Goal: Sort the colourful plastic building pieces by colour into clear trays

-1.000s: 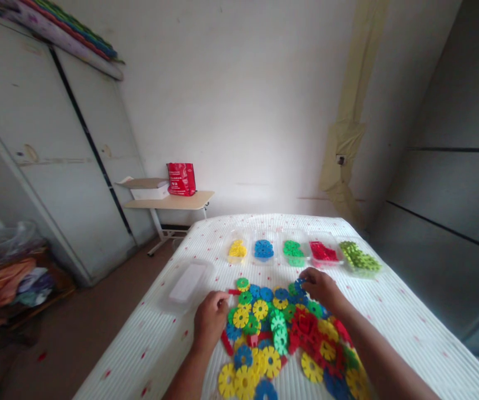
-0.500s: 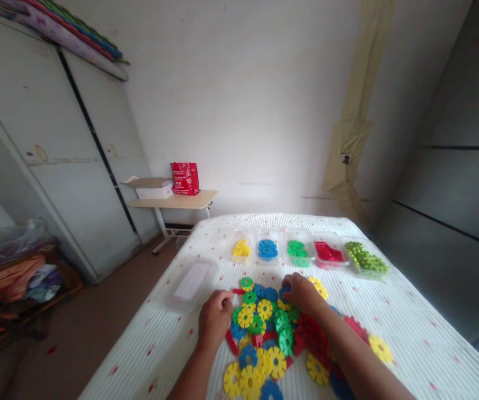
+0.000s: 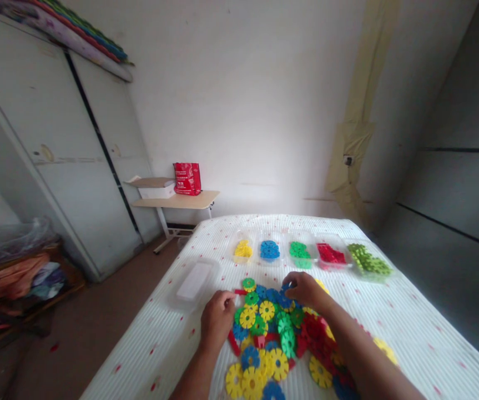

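Observation:
My right hand (image 3: 304, 289) reaches over the far side of a heap of plastic interlocking discs, its fingers closed on a blue disc (image 3: 285, 296). My left hand (image 3: 217, 316) rests at the heap's left edge with curled fingers; whether anything is inside them is hidden. Just beyond its fingertips is a red stick-like piece (image 3: 240, 292). Between the hands lie yellow discs (image 3: 267, 310), green discs (image 3: 288, 343) and more blue ones. A cluster of red pieces (image 3: 314, 332) sits under my right forearm, which partly covers it.
Along the table's far side stand clear tubs with yellow pieces (image 3: 243, 249), blue discs (image 3: 270, 250), green discs (image 3: 299, 250), red pieces (image 3: 331, 254) and light-green pieces (image 3: 368, 260). A clear lidded box (image 3: 193, 282) lies left. Behind, a small desk (image 3: 189, 200) bears a red bag (image 3: 187, 179).
The view has shifted slightly, moving the scene a little rightward. My right hand has shifted only slightly at the blue disc, and more blue shows below its fingers. My left hand stays in place.

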Demonstrator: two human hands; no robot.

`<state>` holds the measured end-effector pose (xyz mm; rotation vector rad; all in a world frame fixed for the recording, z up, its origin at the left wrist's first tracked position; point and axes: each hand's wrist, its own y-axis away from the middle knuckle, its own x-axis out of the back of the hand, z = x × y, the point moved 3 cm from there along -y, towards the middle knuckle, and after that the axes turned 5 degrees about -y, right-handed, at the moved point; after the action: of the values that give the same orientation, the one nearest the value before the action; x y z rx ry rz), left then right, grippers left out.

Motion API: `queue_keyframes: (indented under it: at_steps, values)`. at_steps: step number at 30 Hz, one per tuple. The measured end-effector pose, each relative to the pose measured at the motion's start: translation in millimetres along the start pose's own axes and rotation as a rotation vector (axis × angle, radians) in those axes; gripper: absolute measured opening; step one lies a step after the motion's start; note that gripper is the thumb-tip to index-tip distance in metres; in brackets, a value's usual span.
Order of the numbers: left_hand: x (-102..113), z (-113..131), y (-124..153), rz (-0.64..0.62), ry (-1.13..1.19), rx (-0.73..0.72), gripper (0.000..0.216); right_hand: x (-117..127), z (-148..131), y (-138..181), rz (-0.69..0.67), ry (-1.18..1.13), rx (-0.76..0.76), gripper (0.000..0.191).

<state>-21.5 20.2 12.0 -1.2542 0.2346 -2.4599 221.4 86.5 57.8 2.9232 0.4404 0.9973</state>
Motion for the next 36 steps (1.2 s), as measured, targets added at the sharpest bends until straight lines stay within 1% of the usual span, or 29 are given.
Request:
queue_keyframes:
  at_steps: [4,10,14,17,20,21,23,26,29,30,34,36]
  values:
    - [1,1,0,0.009,0.003,-0.003,0.021,10,-14,-10,-0.016,-0.076,-0.021,0.019]
    - [2,3,0,-0.009,0.014,0.006,0.02,29,-45,-33,0.068,-0.161,0.023,0.015]
    - [2,3,1,-0.024,0.009,0.013,0.02,34,-56,-52,0.143,-0.179,0.025,0.016]
    - [1,1,0,-0.017,0.026,0.008,0.02,33,-58,-62,0.23,-0.197,0.018,0.024]
    - [1,0,0,0.002,0.066,0.01,0.02,32,-52,-62,0.315,-0.21,0.014,0.035]
    - [1,0,0,0.006,0.075,0.012,0.02,33,-48,-60,0.334,-0.206,0.02,0.034]
    - [1,0,0,0.005,0.076,0.012,0.02,35,-39,-50,0.36,-0.188,0.039,0.026]
    - [1,-1,1,0.002,0.059,0.002,0.019,43,-19,-29,0.376,-0.136,0.089,0.016]
    - [1,1,1,0.011,0.05,-0.006,0.02,54,11,-2,0.397,0.006,0.204,0.02]
    - [2,2,1,0.01,0.041,-0.004,0.021,57,23,7,0.41,0.06,0.217,0.022]
    - [3,15,-8,-0.03,-0.092,0.013,0.024,73,77,37,0.472,0.202,0.167,0.027]
    - [2,23,-17,-0.042,-0.152,0.025,0.025,79,97,47,0.505,0.247,0.131,0.028]
